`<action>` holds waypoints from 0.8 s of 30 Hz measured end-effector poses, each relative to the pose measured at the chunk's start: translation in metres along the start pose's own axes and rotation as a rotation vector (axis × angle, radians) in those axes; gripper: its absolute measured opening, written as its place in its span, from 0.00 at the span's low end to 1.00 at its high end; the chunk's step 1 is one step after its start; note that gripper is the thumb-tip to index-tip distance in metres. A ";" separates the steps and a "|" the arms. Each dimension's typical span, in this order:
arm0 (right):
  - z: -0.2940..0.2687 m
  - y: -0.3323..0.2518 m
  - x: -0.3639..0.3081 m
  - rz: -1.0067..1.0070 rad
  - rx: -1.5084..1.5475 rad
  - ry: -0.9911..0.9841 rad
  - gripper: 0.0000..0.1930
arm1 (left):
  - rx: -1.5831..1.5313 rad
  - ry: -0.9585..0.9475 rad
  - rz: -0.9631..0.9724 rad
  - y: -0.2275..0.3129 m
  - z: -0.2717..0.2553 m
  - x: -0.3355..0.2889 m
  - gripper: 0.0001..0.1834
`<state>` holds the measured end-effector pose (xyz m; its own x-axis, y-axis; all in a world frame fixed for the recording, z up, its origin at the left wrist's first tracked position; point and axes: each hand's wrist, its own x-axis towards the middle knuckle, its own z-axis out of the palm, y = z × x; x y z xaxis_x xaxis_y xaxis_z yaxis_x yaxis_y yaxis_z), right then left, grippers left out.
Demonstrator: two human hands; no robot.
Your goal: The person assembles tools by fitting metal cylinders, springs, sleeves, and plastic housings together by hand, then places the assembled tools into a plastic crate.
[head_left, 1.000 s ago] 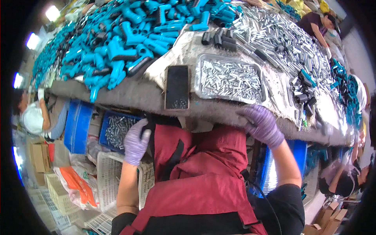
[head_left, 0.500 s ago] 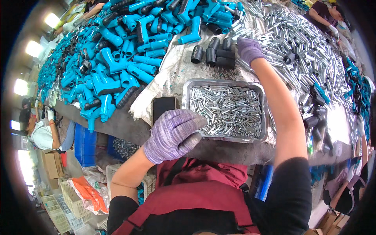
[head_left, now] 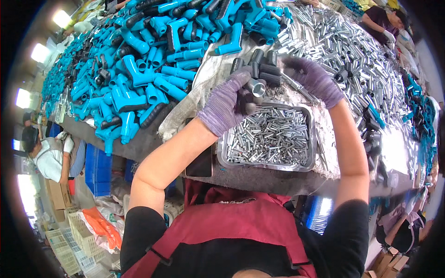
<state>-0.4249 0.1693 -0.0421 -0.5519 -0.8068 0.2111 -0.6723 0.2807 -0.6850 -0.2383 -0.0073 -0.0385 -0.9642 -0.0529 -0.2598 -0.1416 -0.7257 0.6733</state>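
Note:
My left hand (head_left: 223, 103), in a purple-grey knit glove, is closed around a black cylinder with a shiny round metal end (head_left: 257, 88). It sits above the far left part of the metal tray (head_left: 313, 160), which is full of short silver pins (head_left: 269, 139). Several black cylindrical sleeves (head_left: 270, 74) stand and lie together just beyond the held one. My right hand (head_left: 320, 82), in a matching glove, is right of the sleeves, by the near edge of the silver tube pile (head_left: 366, 69). Motion smears its fingers, so its grip cannot be made out.
A big heap of teal and black plastic tool housings (head_left: 134, 88) covers the left of the table. A dark phone (head_left: 199, 164) lies left of the tray, partly beneath my left forearm. Co-workers sit at the left (head_left: 51, 155) and far right (head_left: 382, 25). Blue bins (head_left: 98, 171) stand below the table edge.
My left hand has moved from the tray's near left corner up to the sleeves and now holds a black cylinder. My right hand has shifted right and slightly nearer.

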 end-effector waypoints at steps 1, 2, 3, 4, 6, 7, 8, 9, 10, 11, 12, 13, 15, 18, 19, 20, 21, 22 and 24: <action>-0.001 -0.004 0.000 0.275 -0.396 -0.101 0.15 | -0.090 0.014 -0.064 0.001 -0.005 0.007 0.18; 0.007 0.015 -0.005 0.235 -0.648 -0.135 0.15 | -0.026 0.009 -0.014 -0.002 -0.007 0.008 0.16; 0.015 0.038 -0.015 0.195 -0.897 -0.167 0.15 | -0.024 0.001 -0.018 -0.001 -0.004 0.007 0.16; 0.021 0.045 -0.018 0.188 -0.895 -0.173 0.15 | -0.006 -0.038 -0.021 -0.001 -0.005 0.005 0.16; 0.031 0.051 -0.021 0.198 -0.914 -0.064 0.16 | 0.018 -0.103 -0.002 -0.001 -0.010 0.002 0.17; 0.031 0.051 -0.019 0.189 -0.911 -0.073 0.16 | 0.012 -0.092 0.003 -0.001 -0.011 0.001 0.17; 0.029 0.051 -0.013 0.222 -0.935 -0.123 0.17 | 0.028 -0.075 -0.001 0.000 -0.011 -0.002 0.18; 0.026 0.047 -0.007 0.260 -0.962 -0.168 0.18 | 0.045 -0.065 -0.006 0.002 -0.010 -0.003 0.18; 0.024 0.041 -0.003 0.325 -0.939 -0.184 0.19 | 0.063 -0.061 -0.033 0.005 -0.008 -0.005 0.17; 0.021 0.036 -0.003 0.324 -0.940 -0.188 0.19 | 0.059 -0.060 -0.033 0.004 -0.010 -0.006 0.17; 0.021 0.030 -0.003 0.352 -0.942 -0.136 0.20 | 0.019 0.016 -0.017 0.001 -0.015 -0.008 0.16; 0.020 0.023 -0.004 0.381 -0.944 -0.084 0.21 | -0.022 0.089 -0.003 -0.002 -0.021 -0.010 0.14; 0.014 0.013 -0.007 0.433 -0.836 0.031 0.19 | -0.101 0.099 -0.047 -0.002 -0.035 -0.010 0.12; 0.009 -0.012 -0.031 0.295 -0.709 0.162 0.15 | -0.257 0.212 -0.010 -0.009 -0.046 -0.009 0.11; 0.013 -0.032 -0.041 0.172 -0.411 0.192 0.13 | -0.262 0.214 -0.006 -0.012 -0.049 -0.010 0.11; 0.018 -0.048 -0.053 0.055 -0.116 0.223 0.11 | -0.274 0.182 0.020 -0.017 -0.049 -0.011 0.11; 0.025 -0.054 -0.060 -0.028 0.021 0.158 0.11 | -0.284 0.157 0.049 -0.021 -0.049 -0.013 0.11; 0.033 -0.067 -0.068 -0.091 0.103 0.171 0.11 | -0.283 0.116 0.002 -0.023 -0.046 -0.019 0.13; 0.031 -0.099 -0.079 -0.211 -0.162 0.082 0.10 | -0.180 0.092 0.102 -0.027 -0.030 -0.040 0.15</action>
<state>-0.3000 0.1892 -0.0126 -0.4251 -0.8134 0.3971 -0.8428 0.1957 -0.5013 -0.1894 -0.0062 -0.0677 -0.9459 -0.1888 -0.2639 0.0063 -0.8238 0.5669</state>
